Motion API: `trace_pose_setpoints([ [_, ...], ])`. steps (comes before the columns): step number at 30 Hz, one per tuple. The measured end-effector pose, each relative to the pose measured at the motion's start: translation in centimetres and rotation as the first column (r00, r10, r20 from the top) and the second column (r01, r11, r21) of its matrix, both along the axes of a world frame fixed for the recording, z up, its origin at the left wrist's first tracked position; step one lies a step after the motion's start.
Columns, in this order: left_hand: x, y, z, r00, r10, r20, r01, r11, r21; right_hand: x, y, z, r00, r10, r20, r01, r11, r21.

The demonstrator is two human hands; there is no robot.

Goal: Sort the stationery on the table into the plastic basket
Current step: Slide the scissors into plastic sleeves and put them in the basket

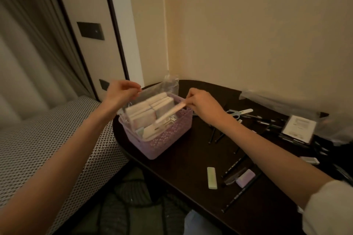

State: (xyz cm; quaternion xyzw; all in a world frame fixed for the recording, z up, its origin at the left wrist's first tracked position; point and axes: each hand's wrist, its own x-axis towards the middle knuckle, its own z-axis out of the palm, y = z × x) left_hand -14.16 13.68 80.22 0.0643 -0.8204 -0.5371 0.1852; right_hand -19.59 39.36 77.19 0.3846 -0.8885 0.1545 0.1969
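A lilac plastic basket [168, 139] stands at the left end of the dark table [191, 158]. It holds several pale notepads [152, 108] and a clear plastic bag [150, 91]. My left hand [120, 91] pinches the bag's upper edge above the basket. My right hand [202, 105] pinches the end of a pale pink pen [170, 113], which slants down into the basket. On the table lie a green eraser [212, 178], a lilac eraser [245, 177], light blue scissors [235, 113], a white marker [246, 111] and several dark pens [236, 166].
A white card in clear wrapping [299, 128] lies at the table's right, with more clear plastic [277, 103] along the wall. A woven patterned seat [47, 139] sits left of the table. Walls close in behind and to the right.
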Motion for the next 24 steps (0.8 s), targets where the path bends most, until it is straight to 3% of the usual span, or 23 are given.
trace_pose_setpoints([
  [3,0.9,0.2,-0.9,0.986,-0.147,0.077,0.161,0.959,-0.231,-0.2,-1.2,-1.8,0.992,0.082,-0.098,-0.075,0.994,0.08],
  [9,1.2,1.0,-2.9,0.96,-0.232,0.155,0.279,0.835,-0.475,-0.8,-2.8,-3.1,0.985,0.159,-0.072,-0.155,0.986,0.069],
  [13,1.2,1.3,-3.9,0.923,-0.294,0.249,0.385,0.705,-0.596,-1.1,-3.2,-3.8,0.972,0.211,0.108,-0.207,0.977,-0.042],
  [16,1.2,1.6,-4.4,0.91,-0.273,0.311,0.414,0.604,-0.681,-1.4,-3.2,-3.4,0.954,0.205,0.219,-0.211,0.977,0.004],
  [24,1.1,2.0,-5.1,0.91,-0.207,0.36,0.413,0.538,-0.735,-1.1,-3.0,-2.2,0.814,0.159,0.559,-0.208,0.978,0.026],
])
